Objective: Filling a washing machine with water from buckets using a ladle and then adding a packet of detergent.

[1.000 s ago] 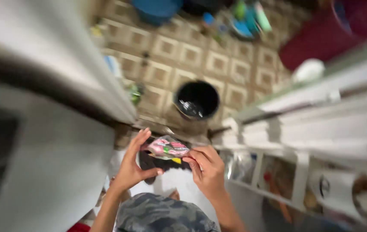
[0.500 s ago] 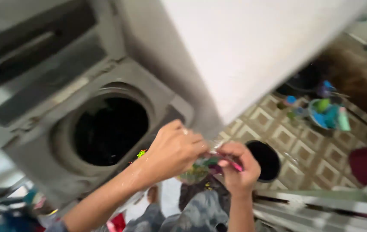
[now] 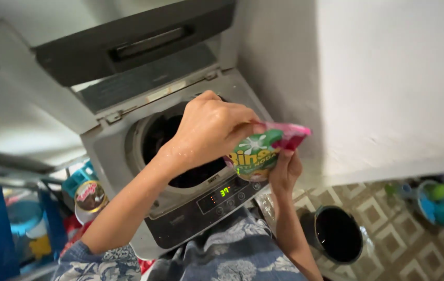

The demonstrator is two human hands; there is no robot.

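Note:
My left hand pinches the top of a small pink and green detergent sachet held over the front rim of a top-loading washing machine. My right hand supports the sachet from below. The machine's lid stands open and dark laundry fills the drum. The control panel with its lit green display lies just under the sachet.
A white wall rises right of the machine. On the patterned tile floor stand a black bucket and a basin of colourful bottles. Blue shelving with containers stands left. My patterned blue shirt fills the bottom.
The view swung from the floor up to the washing machine. Both hands carried the sachet from near my chest up over the drum's rim.

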